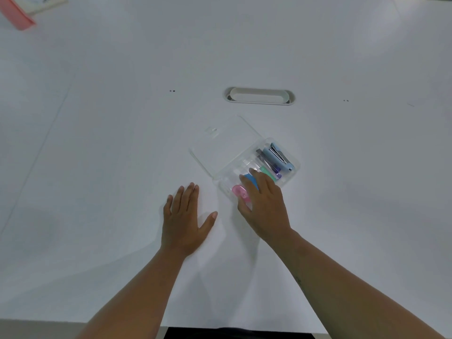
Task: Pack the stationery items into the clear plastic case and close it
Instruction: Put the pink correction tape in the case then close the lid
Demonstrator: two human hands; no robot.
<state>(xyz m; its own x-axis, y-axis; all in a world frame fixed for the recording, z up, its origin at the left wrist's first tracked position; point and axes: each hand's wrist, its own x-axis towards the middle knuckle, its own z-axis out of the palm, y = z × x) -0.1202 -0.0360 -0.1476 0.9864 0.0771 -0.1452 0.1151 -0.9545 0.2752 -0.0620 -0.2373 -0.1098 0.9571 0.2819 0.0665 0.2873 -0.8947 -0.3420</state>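
My left hand (186, 216) lies flat on the white table (122, 143), fingers spread, holding nothing. My right hand (265, 206) is down on the near end of the clear plastic case (288, 177), fingers curled over a blue item (252, 180) and a pink one (241, 192); whether I'm truly gripping either, I can't tell. Light-blue stapler (278, 156) sits at the case's one o'clock end, lid (220, 143) lying open toward ten o'clock
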